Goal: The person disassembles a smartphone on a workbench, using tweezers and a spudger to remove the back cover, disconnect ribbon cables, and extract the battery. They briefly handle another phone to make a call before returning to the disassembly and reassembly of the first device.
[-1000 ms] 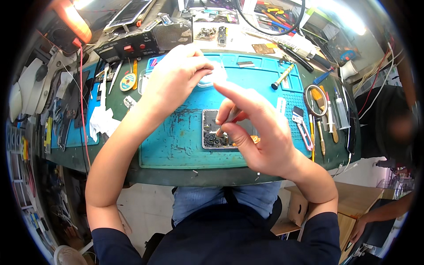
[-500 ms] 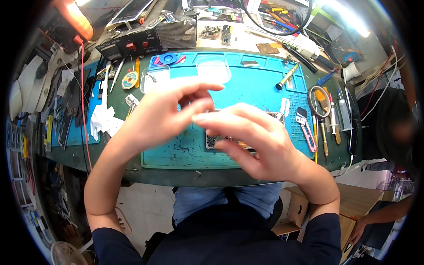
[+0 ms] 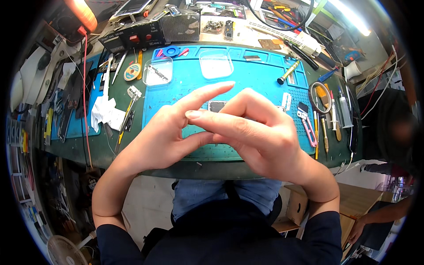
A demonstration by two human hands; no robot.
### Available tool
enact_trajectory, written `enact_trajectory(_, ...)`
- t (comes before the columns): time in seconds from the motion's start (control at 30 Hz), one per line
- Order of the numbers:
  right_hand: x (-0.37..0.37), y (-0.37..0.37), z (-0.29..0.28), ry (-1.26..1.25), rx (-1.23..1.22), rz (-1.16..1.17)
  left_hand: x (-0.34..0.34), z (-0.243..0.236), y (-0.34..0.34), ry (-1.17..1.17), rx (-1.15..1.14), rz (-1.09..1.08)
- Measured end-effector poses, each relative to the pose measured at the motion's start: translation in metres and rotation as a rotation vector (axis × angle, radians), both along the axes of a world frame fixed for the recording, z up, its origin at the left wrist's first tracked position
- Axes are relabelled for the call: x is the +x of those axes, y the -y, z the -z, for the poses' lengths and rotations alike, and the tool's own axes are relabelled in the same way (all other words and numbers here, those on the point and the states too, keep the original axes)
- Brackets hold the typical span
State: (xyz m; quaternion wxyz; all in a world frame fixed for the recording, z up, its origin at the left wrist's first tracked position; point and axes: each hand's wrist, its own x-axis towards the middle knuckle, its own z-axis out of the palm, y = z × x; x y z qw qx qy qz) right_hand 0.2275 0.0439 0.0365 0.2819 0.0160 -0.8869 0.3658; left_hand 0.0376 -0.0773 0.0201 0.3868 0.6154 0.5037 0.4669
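My left hand [image 3: 170, 130] hovers over the blue work mat [image 3: 181, 97], forefinger stretched out and thumb apart. From the right, my right hand [image 3: 260, 137] meets it, its long forefinger laid across the left palm and another finger bent. The right thumb is mostly hidden, and no object shows in either hand. Beneath and behind the hands lies a flat opened device [image 3: 217, 106] with a silver frame, largely covered by my fingers. Beyond them on the mat stand a clear plastic tray [image 3: 216, 76] and another clear tray [image 3: 148, 79] with a small dark strip in it.
At the mat's right lie a screwdriver [image 3: 288, 73], a pink-handled cutter [image 3: 308, 128], a tape ring [image 3: 319, 99] and a syringe [image 3: 344, 110]. Left are a solder spool [image 3: 132, 71], tweezers and crumpled white tissue [image 3: 106, 114]. A black power unit [image 3: 134, 39] stands behind. Another person's hand [image 3: 357, 230] shows at lower right.
My hands have come together, the right forefinger now resting across the left palm. The left hand has moved slightly right and nearer, uncovering the left tray and the tools beside the mat.
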Motion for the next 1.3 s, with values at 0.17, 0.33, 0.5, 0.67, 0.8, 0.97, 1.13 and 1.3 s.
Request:
enact_trajectory(0.17, -0.006, -0.001, 0.005, -0.116, 0.021, -0.029, 0.007, 0.005, 0.0, -0.099, 0.099, -0.047)
enact_trajectory(0.33, -0.002, -0.002, 0.003, -0.043, -0.054, -0.014, 0.013, 0.01, -0.005, -0.301, 0.164, -0.133)
enact_trajectory(0.5, -0.005, 0.0, 0.005, -0.079, -0.088, -0.004, 0.001, 0.008, 0.001, -0.206, 0.101, -0.054)
enact_trajectory(0.67, -0.001, -0.008, 0.002, -0.08, 0.105, 0.034, 0.01, -0.001, 0.001, -0.208, 0.102, -0.105)
enact_trajectory(0.8, -0.002, -0.005, 0.002, -0.048, -0.027, -0.011, 0.008, 0.01, 0.002, -0.199, 0.201, -0.084)
enact_trajectory(0.97, -0.003, -0.003, 0.002, -0.089, 0.011, 0.035, 0.009, -0.006, -0.001, -0.298, -0.006, -0.121)
enact_trajectory(1.13, -0.004, -0.003, 0.005, -0.057, -0.092, -0.028, 0.006, 0.013, 0.004, -0.211, 0.164, -0.085)
enact_trajectory(1.3, -0.004, -0.002, 0.009, -0.085, 0.004, 0.015, 0.009, 0.003, 0.0, -0.273, 0.108, -0.098)
